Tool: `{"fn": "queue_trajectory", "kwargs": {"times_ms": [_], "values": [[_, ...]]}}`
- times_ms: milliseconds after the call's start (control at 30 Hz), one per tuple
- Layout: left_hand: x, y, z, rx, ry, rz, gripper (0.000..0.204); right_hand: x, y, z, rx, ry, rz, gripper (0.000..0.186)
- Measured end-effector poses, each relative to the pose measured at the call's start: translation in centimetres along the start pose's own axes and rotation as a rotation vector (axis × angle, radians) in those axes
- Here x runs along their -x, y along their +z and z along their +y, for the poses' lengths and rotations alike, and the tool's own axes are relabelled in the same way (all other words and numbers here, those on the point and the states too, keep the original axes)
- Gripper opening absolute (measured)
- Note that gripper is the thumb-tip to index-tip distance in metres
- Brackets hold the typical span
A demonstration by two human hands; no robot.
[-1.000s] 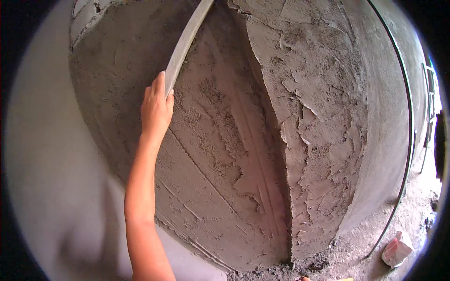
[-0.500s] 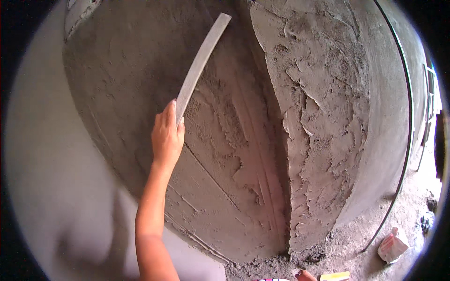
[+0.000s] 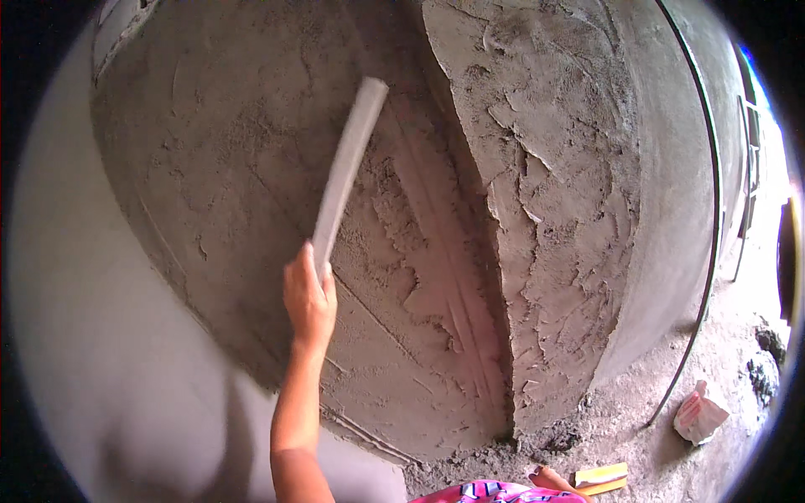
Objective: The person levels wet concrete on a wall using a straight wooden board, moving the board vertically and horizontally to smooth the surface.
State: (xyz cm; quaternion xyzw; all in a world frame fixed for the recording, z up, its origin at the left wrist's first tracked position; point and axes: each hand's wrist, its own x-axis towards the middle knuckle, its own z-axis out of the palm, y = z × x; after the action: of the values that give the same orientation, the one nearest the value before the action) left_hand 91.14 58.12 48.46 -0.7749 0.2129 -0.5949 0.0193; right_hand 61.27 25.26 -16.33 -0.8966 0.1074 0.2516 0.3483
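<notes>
My left hand (image 3: 309,295) is closed around the lower end of a long, narrow grey straightedge (image 3: 350,168). The bar slants up and to the right, in front of a wall of wet grey plaster (image 3: 243,159). Whether it touches the plaster is hard to tell. At the lower edge, by pink patterned clothing, a small patch of skin shows that seems to be my right hand (image 3: 549,479). Its fingers are mostly hidden. Right beside it is a yellow flat-sided tool (image 3: 601,476), and I cannot make out whether that hand holds it.
A raised band of rough plaster (image 3: 566,218) has a sharp edge at centre right. Smooth pale wall (image 3: 75,293) lies at the left. A dark cable or rod (image 3: 716,201) runs down to the gritty floor (image 3: 625,432). A crumpled whitish bag (image 3: 700,415) lies at lower right.
My left hand and the straightedge have come down the wall, and the bar's upper end has dropped. The view has shifted slightly, showing more of the clothing and yellow tool.
</notes>
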Motion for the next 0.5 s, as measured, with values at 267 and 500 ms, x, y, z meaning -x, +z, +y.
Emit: {"fn": "queue_trajectory", "kwargs": {"times_ms": [267, 500], "values": [[-16.1, -1.9, -0.5, 0.022, 0.007, 0.248, 0.053, -7.2, 4.4, 10.2, 0.378, -0.381, 0.024, 0.018], [-16.7, -1.1, 2.8, 0.034, 0.077, 0.207, 0.053, -7.6, 2.8, 11.3, 0.285, -0.337, 0.177, 0.017]]}}
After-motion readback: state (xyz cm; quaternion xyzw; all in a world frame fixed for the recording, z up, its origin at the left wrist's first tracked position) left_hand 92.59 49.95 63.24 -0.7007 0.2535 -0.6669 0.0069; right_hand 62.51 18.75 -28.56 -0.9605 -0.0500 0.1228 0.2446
